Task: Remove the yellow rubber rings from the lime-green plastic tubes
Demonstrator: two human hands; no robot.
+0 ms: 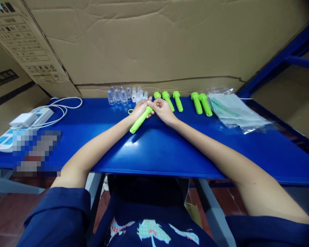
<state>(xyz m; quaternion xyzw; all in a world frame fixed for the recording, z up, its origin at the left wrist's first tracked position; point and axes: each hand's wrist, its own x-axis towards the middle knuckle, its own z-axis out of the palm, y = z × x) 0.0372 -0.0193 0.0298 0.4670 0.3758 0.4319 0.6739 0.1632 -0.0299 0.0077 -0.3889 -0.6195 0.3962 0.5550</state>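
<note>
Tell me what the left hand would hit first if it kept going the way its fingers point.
The left hand holds a green handle and points up-right toward the table's back. Its fingertips already meet the right hand, so that comes first. Beyond it lie more green handles, though depth is hard to judge.

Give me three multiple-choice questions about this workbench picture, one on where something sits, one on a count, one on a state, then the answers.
1. Where do the clear plastic cups stand?
A. back edge of the blue table
B. on the floor
C. inside the plastic bags

2. How many green tubes lie loose on the table, not held?
A. one
B. five
C. nine

3. The held green tube is:
A. gripped by the left hand, right hand at its tip
B. untouched
C. snapped in two

Answers: 1 A, they line the cardboard wall; 2 B, five lie past the hands; 3 A, both hands meet on it.
</note>
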